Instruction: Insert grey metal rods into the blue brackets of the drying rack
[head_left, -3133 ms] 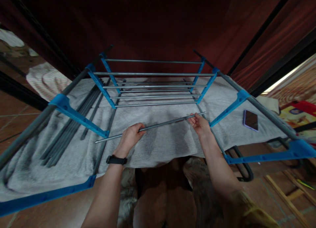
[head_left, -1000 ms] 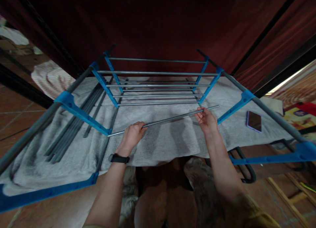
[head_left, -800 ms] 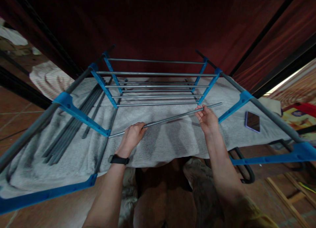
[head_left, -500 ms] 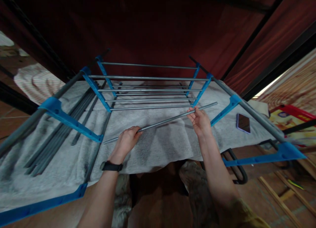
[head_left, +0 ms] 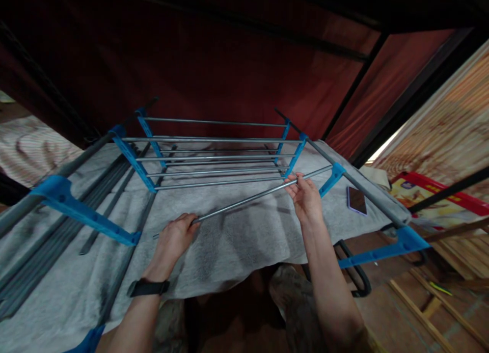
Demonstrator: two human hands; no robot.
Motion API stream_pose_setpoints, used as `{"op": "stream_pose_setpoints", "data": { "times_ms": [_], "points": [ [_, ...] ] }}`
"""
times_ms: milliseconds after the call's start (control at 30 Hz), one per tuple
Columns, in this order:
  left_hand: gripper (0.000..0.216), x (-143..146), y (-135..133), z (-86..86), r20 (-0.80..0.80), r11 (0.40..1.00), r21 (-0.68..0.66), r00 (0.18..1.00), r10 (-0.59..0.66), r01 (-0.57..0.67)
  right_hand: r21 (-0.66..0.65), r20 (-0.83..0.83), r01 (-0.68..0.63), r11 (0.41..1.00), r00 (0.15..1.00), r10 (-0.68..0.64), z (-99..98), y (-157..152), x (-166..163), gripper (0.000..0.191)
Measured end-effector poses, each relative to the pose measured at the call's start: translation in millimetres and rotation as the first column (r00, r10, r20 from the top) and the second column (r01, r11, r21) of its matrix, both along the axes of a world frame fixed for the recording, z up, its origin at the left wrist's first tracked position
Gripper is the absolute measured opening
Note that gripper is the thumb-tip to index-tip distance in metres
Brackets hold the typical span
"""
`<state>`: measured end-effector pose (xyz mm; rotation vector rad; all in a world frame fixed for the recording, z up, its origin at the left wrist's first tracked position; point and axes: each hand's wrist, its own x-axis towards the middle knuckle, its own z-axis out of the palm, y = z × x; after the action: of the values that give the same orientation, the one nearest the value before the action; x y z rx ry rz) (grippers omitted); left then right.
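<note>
A thin grey metal tube (head_left: pixel 244 200) slants across in front of me, its right end higher and touching or overlapping the blue bracket (head_left: pixel 331 178) on the right. My left hand (head_left: pixel 176 236) is closed round the tube near its left end. Toward the other end, my right hand (head_left: pixel 304 194) grips it between thumb and fingers. Behind it stands a partly assembled rack of blue plastic brackets and grey tubes (head_left: pixel 214 139), with several crossbars fitted at the back. Another blue bracket (head_left: pixel 91 218) juts inward on the left side.
Loose grey tubes (head_left: pixel 57 236) lie bundled at the left on a grey blanket (head_left: pixel 229 246). A phone (head_left: pixel 356 200) rests on the blanket at right. Beyond it are a red and yellow package (head_left: pixel 439 200) and a wooden frame (head_left: pixel 424 302) on the floor. A dark red curtain (head_left: pixel 214 62) hangs behind.
The view has tilted up and shifted right. Both hands still hold the tube, and its right end has come up to the right-hand bracket.
</note>
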<state>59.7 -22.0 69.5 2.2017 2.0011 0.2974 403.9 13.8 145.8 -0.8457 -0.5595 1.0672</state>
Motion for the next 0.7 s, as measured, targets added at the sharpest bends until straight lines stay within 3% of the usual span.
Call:
{"op": "stream_pose_setpoints", "data": {
  "times_ms": [367,700],
  "points": [
    [0.035,-14,-2,6.3,-0.063,0.96,0.096,0.961,0.268,-0.261,-0.038,-0.028,-0.047,0.998,0.999,0.046,-9.6,4,-14,0.008],
    [0.037,-12,-14,15.3,-0.031,0.914,0.142,0.921,0.388,-0.38,-0.15,-0.093,-0.065,0.987,0.994,0.051,-33.2,10,-10,0.008]
  ]
}}
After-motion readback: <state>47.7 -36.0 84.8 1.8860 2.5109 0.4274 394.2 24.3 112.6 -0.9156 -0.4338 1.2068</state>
